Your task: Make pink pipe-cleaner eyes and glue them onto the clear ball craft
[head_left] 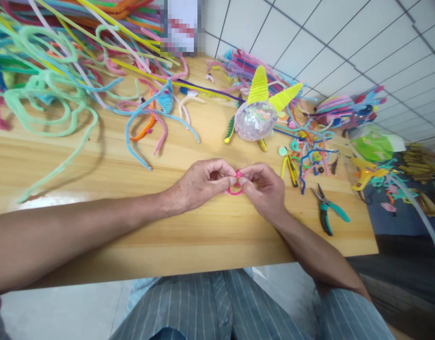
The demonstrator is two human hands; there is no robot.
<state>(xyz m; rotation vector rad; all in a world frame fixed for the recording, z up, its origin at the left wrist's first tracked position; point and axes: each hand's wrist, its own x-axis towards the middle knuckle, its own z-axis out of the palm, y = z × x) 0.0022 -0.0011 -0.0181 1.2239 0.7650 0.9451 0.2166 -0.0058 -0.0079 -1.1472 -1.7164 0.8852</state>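
Observation:
A short pink pipe cleaner (234, 192), bent into a small loop, is pinched between both hands above the front part of the wooden table. My left hand (206, 182) grips it from the left with thumb and index finger. From the right, my right hand (263, 186) pinches it the same way, the thumbs nearly touching. Part of the pink piece is covered by the fingertips. Behind the hands sits a clear rounded plastic container (256, 120) with small colourful bits inside and two yellow ear-shaped pieces (258, 85) at its top.
Teal-and-black pliers (325, 210) lie open-jawed at right on the table (132, 250). Loose pipe cleaners and small scraps (309, 158) spread behind them. Mint-green coils (43, 104) and long coloured stems (107, 28) fill the left. A yellow glue gun (368, 174) is near the right edge.

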